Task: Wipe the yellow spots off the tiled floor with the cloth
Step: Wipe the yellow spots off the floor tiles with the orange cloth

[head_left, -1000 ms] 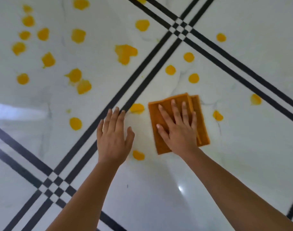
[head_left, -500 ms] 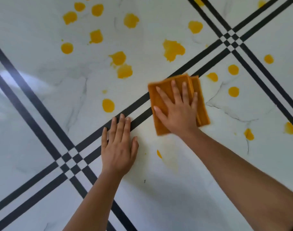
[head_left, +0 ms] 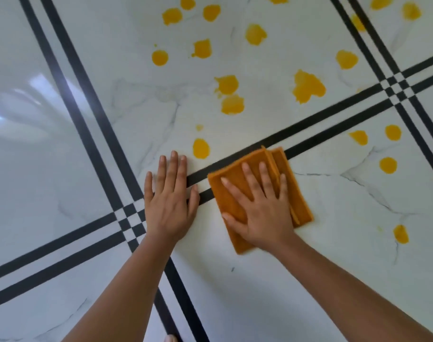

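The left hand (head_left: 169, 206) lay flat and empty on the floor (head_left: 50, 181), bracing beside the dark tile lines. The right hand (head_left: 262, 208) pressed spread fingers on the folded cloth (head_left: 237, 176), not gripping it. Around the cloth the tile looked clean, yet many yellow spots (head_left: 307, 86) remained beyond and rightward, so most wiping seemed left.

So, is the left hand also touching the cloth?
No, the left hand lies flat on the bare floor, apart from the cloth, which only the right hand presses.

glossy white marble floor (head_left: 62, 169), paired black inlay lines (head_left: 92, 114), window glare at left
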{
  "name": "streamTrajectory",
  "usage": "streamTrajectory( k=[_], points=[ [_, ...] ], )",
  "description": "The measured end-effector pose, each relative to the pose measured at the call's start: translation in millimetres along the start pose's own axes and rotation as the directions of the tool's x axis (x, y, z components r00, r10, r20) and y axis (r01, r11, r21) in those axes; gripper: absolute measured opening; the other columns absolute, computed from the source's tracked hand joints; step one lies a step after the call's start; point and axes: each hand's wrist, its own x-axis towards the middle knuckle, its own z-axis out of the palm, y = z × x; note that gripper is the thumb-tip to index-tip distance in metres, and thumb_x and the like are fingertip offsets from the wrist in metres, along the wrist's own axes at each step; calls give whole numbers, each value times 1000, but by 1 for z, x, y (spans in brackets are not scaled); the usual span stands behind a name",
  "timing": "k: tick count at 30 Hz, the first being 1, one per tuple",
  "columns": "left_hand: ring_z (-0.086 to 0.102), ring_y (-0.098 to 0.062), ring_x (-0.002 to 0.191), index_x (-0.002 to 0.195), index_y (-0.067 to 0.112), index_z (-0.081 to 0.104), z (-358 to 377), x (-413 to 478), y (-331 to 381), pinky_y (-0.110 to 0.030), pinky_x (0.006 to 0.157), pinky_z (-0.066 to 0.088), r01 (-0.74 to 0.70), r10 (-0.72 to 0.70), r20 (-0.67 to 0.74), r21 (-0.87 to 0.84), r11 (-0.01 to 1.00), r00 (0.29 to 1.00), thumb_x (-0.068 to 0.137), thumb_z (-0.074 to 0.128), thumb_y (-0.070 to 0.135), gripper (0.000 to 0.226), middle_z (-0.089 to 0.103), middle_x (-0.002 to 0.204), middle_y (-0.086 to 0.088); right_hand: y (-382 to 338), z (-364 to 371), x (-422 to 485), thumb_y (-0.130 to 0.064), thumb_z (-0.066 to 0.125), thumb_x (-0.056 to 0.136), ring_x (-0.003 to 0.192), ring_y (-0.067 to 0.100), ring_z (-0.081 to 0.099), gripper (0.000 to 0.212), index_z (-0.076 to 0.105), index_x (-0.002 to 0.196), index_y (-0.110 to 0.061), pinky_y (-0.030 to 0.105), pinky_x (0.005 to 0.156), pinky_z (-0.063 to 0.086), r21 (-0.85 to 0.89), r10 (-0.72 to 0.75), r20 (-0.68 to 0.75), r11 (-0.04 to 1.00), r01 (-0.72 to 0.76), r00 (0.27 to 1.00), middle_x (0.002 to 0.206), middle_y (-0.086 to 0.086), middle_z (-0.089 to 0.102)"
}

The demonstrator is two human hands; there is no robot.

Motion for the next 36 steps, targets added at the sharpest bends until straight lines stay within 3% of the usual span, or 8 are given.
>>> streamTrajectory(
  k=[6,12,17,22,28,32,34,36],
  points=[
    [-1,-16,143,149,15,11,-11,12,-26,-39,114,-1,96,-96,-7,0,995,995,91,13,46,65,9,156,-3,-41,-7,91,-67,25,83,143,36,9,65,17,144,-44,65,107,7,22,68,-11,997,-68,998,158,4,13],
    [-4,-15,143,149,20,9,-14,1,-44,-41,115,0,145,-145,28,-8,989,989,90,9,49,65,4,157,1,-31,1,26,-65,29,84,143,32,13,62,22,142,-46,64,108,14,22,-185,16,983,185,983,156,2,19],
    [-7,-15,143,149,20,9,-13,0,-50,-39,115,-3,135,-135,25,-13,991,991,91,9,48,65,3,157,0,-65,-11,127,-65,23,87,145,30,0,62,9,145,-46,60,110,0,6,-75,40,997,75,996,159,-1,4],
    [-9,-14,142,149,19,7,-14,-1,-45,-39,114,-4,122,-121,34,-25,992,992,90,8,49,66,-4,153,4,-28,3,27,-67,25,85,144,29,9,63,15,144,-45,63,109,12,-4,-270,43,963,270,962,157,0,14],
    [-12,-14,142,149,20,3,-11,1,-33,-38,114,-7,119,-118,59,-26,993,991,89,5,50,67,-5,156,3,-57,-10,114,-66,18,85,145,31,6,63,12,145,-45,62,109,4,-3,-117,33,993,117,993,158,0,10],
    [-12,-13,142,149,20,3,-12,-6,-25,-38,114,-7,90,-88,71,-27,996,994,89,6,50,67,-7,154,4,-8,2,3,-66,18,87,144,30,11,61,16,144,-45,63,109,12,3,-280,59,960,281,958,157,0,16],
    [-15,-13,141,148,20,0,-10,-11,-17,-37,114,-10,56,-53,89,-36,998,995,88,5,49,67,-12,152,6,18,4,2,-68,17,87,144,29,10,61,12,144,-47,64,108,14,-17,-225,58,974,227,973,157,-1,16],
    [-15,-14,141,148,20,0,-6,-12,-5,-38,114,-10,41,-37,85,-48,998,996,89,7,49,67,-12,151,6,17,-2,45,-67,20,85,144,31,10,63,12,144,-46,64,108,10,-2,6,27,1000,-6,1000,157,-1,15]
  ],
)
